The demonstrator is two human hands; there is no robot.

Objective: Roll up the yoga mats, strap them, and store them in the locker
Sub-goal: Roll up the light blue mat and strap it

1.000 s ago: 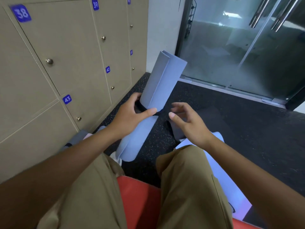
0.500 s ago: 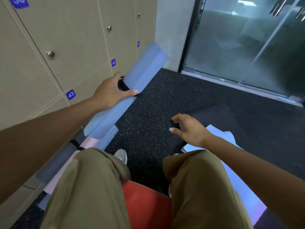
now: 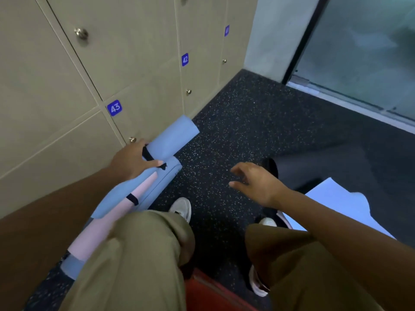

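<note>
The left hand [image 3: 132,161] grips a strapped, rolled blue foam yoga mat [image 3: 167,143], lowering it onto other rolled mats at the closed beige locker doors [image 3: 139,70], right hand [image 3: 258,184] relaxed and empty; next, likely rolling the flat pale-blue mat [image 3: 336,203] near right.

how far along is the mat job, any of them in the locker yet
None in a locker yet: the doors in view, such as locker 43, are shut. Done: a strapped pink roll and other rolls lie at the locker base. In hand: the left hand has its grip on a strapped blue roll over that pile. Left: the unrolled mat near the open right hand, then storing.
</note>
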